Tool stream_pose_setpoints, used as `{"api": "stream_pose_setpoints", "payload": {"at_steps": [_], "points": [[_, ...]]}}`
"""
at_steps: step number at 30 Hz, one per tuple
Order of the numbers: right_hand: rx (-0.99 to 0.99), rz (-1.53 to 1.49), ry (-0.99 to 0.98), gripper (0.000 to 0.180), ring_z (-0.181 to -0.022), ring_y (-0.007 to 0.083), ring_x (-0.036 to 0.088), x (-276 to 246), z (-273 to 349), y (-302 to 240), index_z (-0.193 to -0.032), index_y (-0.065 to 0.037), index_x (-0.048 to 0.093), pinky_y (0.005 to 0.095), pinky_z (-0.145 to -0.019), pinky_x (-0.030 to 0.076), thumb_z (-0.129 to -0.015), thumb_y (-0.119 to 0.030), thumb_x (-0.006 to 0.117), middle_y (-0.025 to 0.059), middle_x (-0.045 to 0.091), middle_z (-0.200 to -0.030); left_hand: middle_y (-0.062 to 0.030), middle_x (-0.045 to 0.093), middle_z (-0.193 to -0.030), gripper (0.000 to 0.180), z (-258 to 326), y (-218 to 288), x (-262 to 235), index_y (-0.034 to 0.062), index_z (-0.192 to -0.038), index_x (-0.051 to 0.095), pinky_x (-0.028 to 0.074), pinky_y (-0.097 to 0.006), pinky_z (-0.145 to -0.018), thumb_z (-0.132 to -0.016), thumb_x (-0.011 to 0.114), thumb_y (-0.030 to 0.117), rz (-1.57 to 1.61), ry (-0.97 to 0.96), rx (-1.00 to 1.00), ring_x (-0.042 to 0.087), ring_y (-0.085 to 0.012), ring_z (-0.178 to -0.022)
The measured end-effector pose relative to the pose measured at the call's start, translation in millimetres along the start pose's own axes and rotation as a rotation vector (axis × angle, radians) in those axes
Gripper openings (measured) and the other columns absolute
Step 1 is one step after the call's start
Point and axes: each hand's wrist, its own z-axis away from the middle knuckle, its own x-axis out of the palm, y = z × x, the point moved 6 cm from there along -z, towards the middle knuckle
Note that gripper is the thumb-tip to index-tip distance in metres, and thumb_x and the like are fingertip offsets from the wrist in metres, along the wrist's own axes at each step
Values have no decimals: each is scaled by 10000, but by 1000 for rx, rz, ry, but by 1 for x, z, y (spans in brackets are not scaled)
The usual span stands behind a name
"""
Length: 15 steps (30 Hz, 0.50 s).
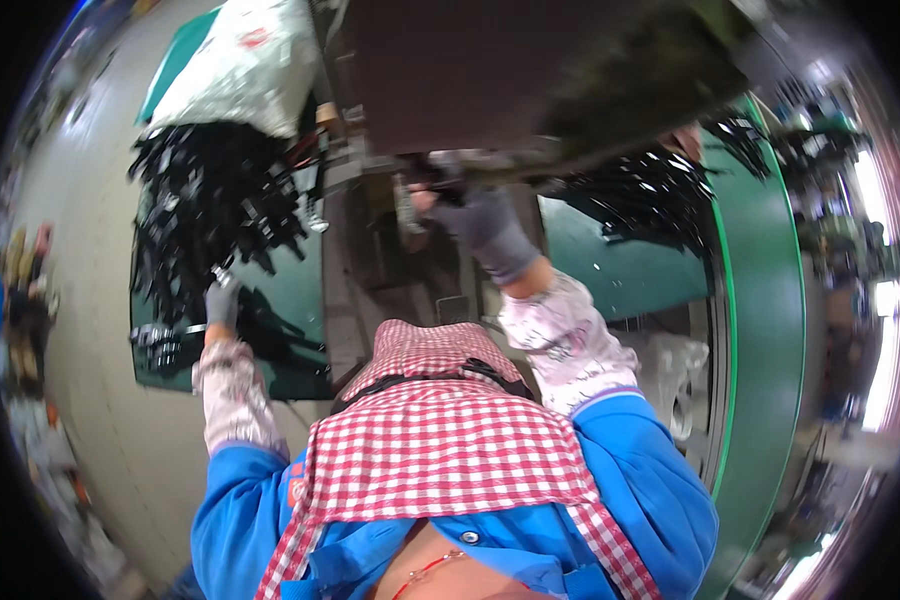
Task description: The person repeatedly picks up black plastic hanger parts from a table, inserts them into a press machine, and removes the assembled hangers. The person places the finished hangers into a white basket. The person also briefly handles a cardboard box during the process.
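Note:
My left hand [222,303], in a grey glove, is closed round a small shiny metal piece [220,273] at the near edge of a heap of black strip-like parts [215,190]. That heap lies on a dark green tabletop [288,290] to my left. My right hand [485,232], in a grey glove with bare fingertips, reaches forward under a big dark machine [530,75]. Its fingers are curled beside an upright metal part [408,205] of the machine. Blur and the machine's body hide what, if anything, they pinch.
More black parts [650,200] are piled on a green surface [620,265] at my right, beside a long green bench edge [765,330]. A white plastic sack [245,65] stands behind the left heap. Shiny metal parts [160,343] sit at the left table's edge. A clear bag [675,370] hangs right.

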Motion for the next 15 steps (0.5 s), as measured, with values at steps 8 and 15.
{"api": "stream_pose_setpoints", "payload": {"at_steps": [8, 15], "points": [[231, 507, -332, 406, -937, 339, 660, -27, 9, -2, -1029, -111, 708, 432, -816, 526, -835, -467, 684, 139, 685, -1046, -101, 652, -1105, 99, 110, 40, 50, 57, -1031, 592, 470, -501, -1030, -955, 571, 117, 1303, -362, 76, 617, -254, -1084], [488, 623, -344, 443, -1079, 339, 627, -161, 59, 135, -1173, -158, 654, 431, -902, 517, -844, -453, 678, 131, 633, -1190, -49, 623, -859, 229, 288, 172, 161, 68, -1142, 545, 526, -315, -628, -925, 620, 68, 706, -512, 134, 604, -159, -685]]}}
